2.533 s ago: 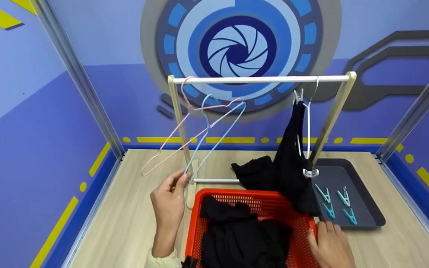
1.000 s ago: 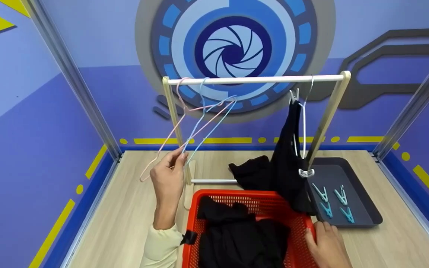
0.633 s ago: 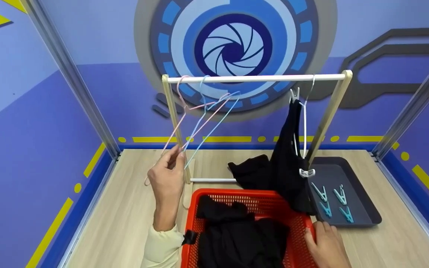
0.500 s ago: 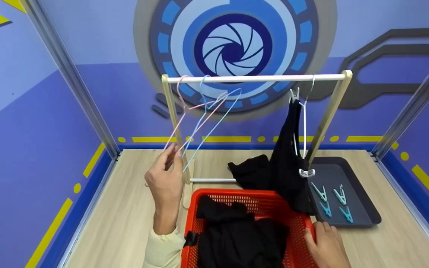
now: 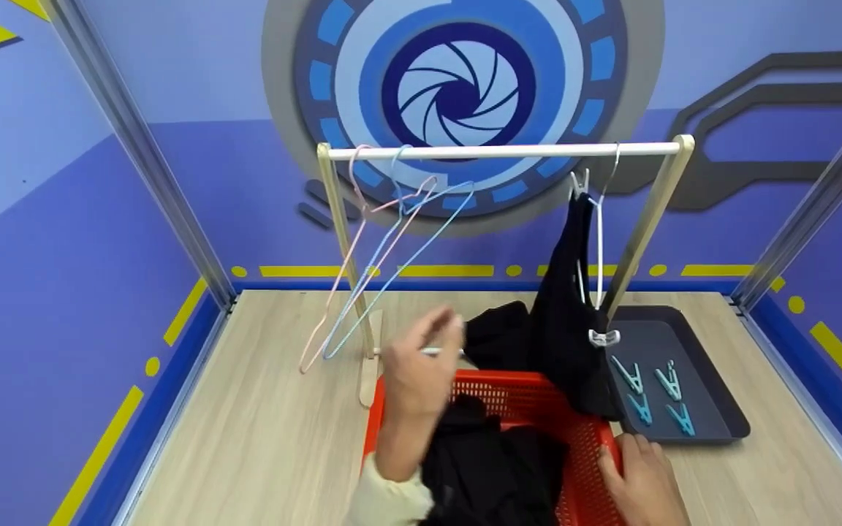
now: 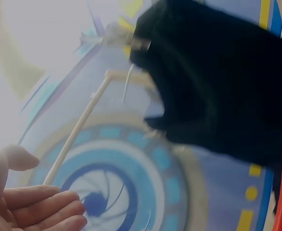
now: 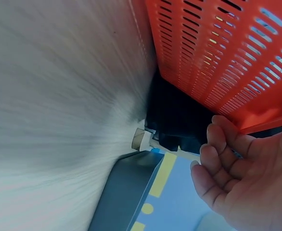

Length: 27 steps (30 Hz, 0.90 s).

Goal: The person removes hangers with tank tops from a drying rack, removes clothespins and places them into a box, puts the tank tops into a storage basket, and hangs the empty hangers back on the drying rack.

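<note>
My left hand [image 5: 421, 361], blurred in the head view, is in the air over the left part of the red basket [image 5: 523, 378]. In the left wrist view its fingers [image 6: 44, 204] are loosely extended and hold nothing. My right hand [image 5: 644, 478] grips the basket's right rim, fingers outside and thumb over the edge. A pink hanger [image 5: 333, 288] and a blue hanger [image 5: 428, 245] hang side by side at the rod's left end. Black clothing [image 5: 509, 467] lies in the basket. A black garment [image 5: 567, 292] hangs at the right from a white hanger [image 5: 600, 248], with white clips.
The drying rack [image 5: 509, 151] stands behind the basket, its left foot [image 5: 368, 380] beside the basket's corner. A dark grey tray [image 5: 721, 409] at the right holds several teal clothespins [image 5: 669, 383]. The hanging garment's lower end drapes at the basket's back right corner.
My left hand first hooked the blue hanger on the rod, shifted to the pink one, then let go and moved right over the basket. Both hangers now hang free. The right hand stayed put.
</note>
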Each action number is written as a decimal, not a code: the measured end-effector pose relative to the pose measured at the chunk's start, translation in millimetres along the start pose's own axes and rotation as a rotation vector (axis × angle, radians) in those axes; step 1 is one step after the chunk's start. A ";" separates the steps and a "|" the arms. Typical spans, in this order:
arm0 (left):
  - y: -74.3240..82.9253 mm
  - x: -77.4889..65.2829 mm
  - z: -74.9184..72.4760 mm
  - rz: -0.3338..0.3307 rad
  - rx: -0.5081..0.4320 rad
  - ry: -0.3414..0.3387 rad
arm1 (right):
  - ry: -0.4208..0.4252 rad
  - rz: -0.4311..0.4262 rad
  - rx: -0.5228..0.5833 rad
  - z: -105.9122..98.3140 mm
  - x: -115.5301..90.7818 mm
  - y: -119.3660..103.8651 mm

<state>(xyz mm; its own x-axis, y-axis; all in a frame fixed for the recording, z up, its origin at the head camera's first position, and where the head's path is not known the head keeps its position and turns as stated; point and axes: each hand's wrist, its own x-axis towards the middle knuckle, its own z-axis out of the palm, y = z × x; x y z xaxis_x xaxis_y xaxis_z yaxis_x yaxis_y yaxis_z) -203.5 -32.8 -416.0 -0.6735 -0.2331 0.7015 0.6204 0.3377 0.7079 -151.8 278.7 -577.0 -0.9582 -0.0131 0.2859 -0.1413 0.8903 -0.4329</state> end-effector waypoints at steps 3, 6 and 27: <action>6.2 -5.1 16.1 0.021 -0.019 -0.044 | -0.018 0.014 0.005 -1.3 0.2 -0.3; 12.2 -9.1 28.9 0.029 -0.033 -0.072 | -0.042 0.035 0.008 -2.4 0.5 -0.9; 44.6 -34.5 98.2 0.032 0.222 -0.270 | -0.101 0.105 0.022 -1.8 3.0 -2.0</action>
<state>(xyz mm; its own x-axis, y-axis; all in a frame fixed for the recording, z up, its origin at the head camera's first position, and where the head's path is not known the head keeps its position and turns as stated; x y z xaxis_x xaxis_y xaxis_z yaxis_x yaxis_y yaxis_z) -192.1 79.8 -416.8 -0.7557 0.0206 0.6546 0.5603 0.5378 0.6299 -153.9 277.7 -573.8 -0.9880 0.0329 0.1511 -0.0433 0.8791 -0.4747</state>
